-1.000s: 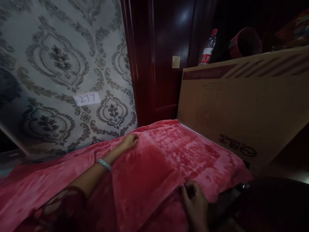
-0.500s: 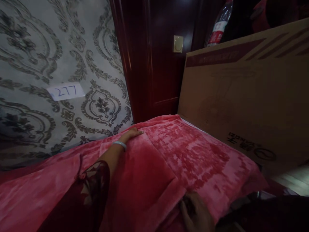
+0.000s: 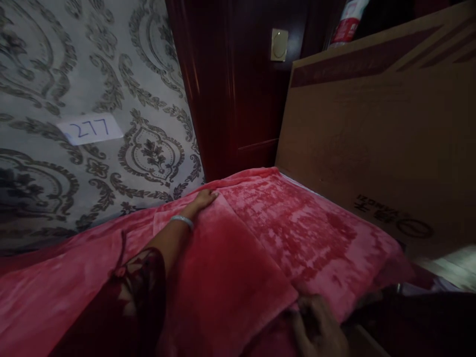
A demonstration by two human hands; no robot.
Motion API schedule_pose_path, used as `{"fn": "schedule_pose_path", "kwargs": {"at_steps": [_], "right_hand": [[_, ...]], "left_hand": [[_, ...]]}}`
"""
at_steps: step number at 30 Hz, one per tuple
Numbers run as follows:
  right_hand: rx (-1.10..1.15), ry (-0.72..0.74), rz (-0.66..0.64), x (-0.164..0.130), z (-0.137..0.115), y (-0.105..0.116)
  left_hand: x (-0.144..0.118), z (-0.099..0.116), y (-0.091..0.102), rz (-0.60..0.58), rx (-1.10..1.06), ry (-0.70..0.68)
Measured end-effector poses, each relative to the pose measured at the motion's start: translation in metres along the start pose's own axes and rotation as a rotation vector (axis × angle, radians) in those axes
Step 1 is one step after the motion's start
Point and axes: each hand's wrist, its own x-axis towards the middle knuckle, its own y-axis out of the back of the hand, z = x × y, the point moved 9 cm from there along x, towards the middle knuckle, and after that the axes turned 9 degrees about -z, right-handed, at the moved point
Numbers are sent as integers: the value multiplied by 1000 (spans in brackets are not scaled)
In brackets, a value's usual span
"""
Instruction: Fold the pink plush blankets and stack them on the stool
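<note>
Red plush blanket flap: turned-up near edge now flattened, lying smoother; right hand pinches its corner, left hand touches far end, grip unclear.

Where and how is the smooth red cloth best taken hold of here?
Likely by the two corners of its right edge, each grip pinching from the right. The smooth red cloth lies broad and mostly flat, and that edge runs from by the left hand to the right hand.
</note>
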Motion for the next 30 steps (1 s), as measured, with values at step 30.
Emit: {"fn": "schedule_pose_path", "kwargs": {"at_steps": [30], "right_hand": [[-320,417,-703,14,-149,-73]], "left_hand": [[-177,-130,70,88,-24,357]]}}
